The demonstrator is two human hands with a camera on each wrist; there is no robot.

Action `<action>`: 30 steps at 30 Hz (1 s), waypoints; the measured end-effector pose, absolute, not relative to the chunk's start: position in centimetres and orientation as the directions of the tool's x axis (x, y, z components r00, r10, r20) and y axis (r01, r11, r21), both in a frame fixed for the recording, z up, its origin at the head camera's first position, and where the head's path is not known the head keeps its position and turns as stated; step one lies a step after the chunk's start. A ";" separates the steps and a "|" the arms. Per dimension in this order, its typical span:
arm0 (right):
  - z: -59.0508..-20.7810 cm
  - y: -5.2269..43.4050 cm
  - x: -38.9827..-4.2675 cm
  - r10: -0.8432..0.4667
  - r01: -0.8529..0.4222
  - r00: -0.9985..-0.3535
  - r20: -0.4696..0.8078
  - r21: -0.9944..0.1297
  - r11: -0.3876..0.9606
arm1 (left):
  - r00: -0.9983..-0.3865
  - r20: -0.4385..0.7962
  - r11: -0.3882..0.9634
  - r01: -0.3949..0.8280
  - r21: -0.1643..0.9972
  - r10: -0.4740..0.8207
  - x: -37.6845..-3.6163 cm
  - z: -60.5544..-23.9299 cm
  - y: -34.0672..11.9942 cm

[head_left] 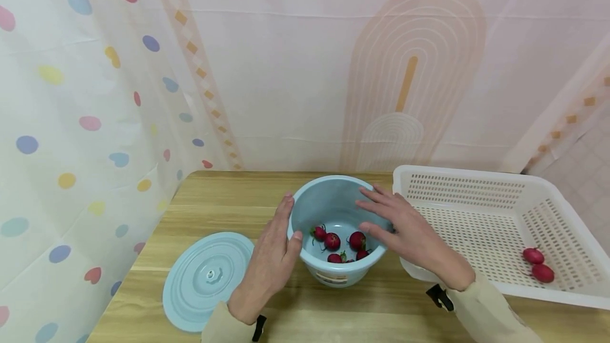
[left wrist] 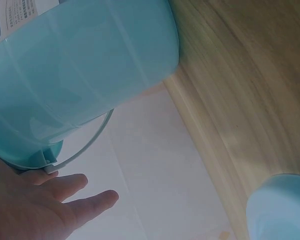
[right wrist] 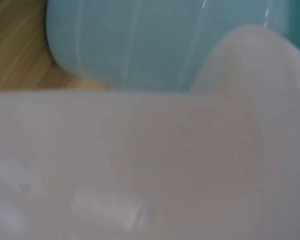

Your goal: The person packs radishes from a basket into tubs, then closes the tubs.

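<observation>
Here your left hand (head_left: 269, 258) rests flat against the left outer wall of the light blue bucket (head_left: 333, 274), with the fingers (head_left: 284, 210) straight and close together, and the thumb near the rim. Your right hand (head_left: 405, 232) lies at the right rim of the same bucket, its fingers (head_left: 374, 200) straight and a little spread, reaching over the opening; they curl around nothing. The bucket stands upright on the wooden worktop (head_left: 362, 311), between its round lid (head_left: 205, 279), which lies flat to the left, and the white perforated basket (head_left: 476, 179), which touches it or stands just beside it on the right.

About progress, I judge it as an early stage. The lid is already off. Several red radishes (head_left: 332, 241) are in the bottom of the bucket, and only two radishes (head_left: 538, 264) lie in the near right corner of the basket. So most of the radishes are not yet moved, if moving them is the work.

In the left wrist view you see the bucket wall (left wrist: 85, 65) and its thin wire handle (left wrist: 87, 145) hanging down.
</observation>
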State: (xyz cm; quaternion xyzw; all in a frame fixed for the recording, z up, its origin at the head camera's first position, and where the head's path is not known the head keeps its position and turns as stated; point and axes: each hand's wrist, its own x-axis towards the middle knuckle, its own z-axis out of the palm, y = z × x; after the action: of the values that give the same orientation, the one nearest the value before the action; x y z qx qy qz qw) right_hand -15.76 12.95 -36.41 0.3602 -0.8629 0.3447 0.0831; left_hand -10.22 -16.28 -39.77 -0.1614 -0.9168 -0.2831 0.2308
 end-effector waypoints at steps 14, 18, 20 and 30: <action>-36.8 17.3 -14.3 -0.505 -0.684 -0.727 0.464 -0.427 0.592 | -0.848 0.505 0.791 0.416 0.449 0.160 -10.3 -39.9 -16.4; -36.9 18.9 -14.0 -0.490 -0.677 -0.725 0.484 -0.368 0.638 | -0.852 0.500 0.791 0.412 0.452 0.158 -10.3 -39.9 -16.4; -37.1 19.7 -13.8 -0.483 -0.667 -0.729 0.485 -0.344 0.661 | -0.852 0.499 0.790 0.412 0.453 0.159 -10.3 -39.9 -16.3; -38.1 23.5 -13.5 -0.432 -0.609 -0.758 0.488 -0.295 0.736 | -0.847 0.508 0.790 0.418 0.449 0.159 -10.3 -39.9 -16.4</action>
State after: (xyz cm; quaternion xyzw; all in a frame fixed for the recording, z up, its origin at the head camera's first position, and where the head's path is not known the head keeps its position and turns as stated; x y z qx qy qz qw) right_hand -13.54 23.53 -38.05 0.2861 -0.9105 0.2240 0.1974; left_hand -10.30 -16.44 -39.90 -0.1570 -0.9181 -0.2835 0.2283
